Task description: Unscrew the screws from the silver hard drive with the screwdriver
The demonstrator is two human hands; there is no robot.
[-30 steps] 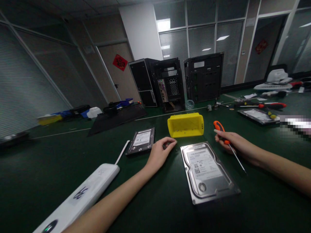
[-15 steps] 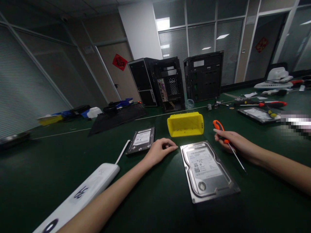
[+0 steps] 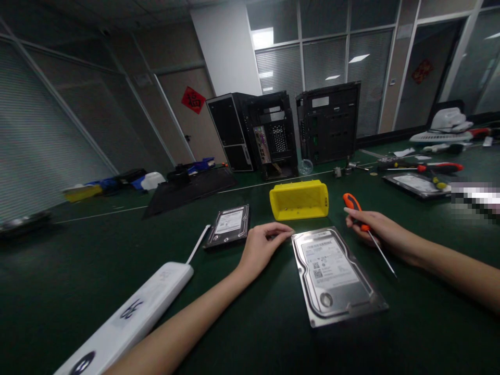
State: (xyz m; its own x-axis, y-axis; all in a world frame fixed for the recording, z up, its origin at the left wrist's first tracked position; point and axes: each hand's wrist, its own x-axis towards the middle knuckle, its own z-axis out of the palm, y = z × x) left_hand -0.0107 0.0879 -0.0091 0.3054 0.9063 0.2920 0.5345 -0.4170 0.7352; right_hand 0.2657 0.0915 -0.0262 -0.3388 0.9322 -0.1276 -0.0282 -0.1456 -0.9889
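Note:
A silver hard drive (image 3: pixel 332 276) with a white label lies flat in front of me. My left hand (image 3: pixel 263 245) is closed, thumb and forefinger pressed together at the drive's far left corner. Anything between those fingertips is too small to make out. In my right hand (image 3: pixel 377 232), to the right of the drive, is an orange-handled screwdriver (image 3: pixel 382 253), its shaft slanting down toward the table. Just beyond the drive sits a yellow plastic bin (image 3: pixel 299 202), tipped with its opening toward me and a few small specks inside. A second hard drive (image 3: pixel 228 225) lies behind my left hand.
A white device marked 39 (image 3: pixel 136 312) lies at the left with a thin white strip. Computer cases (image 3: pixel 328 122) stand at the back. At the right are another hard drive (image 3: pixel 416 185) and red-handled tools (image 3: pixel 441 167). A black mat (image 3: pixel 187 190) is at the back left.
My left hand has moved slightly right and its fingertips have come to the hard drive's far left corner. My right hand and the screwdriver have stayed nearly still.

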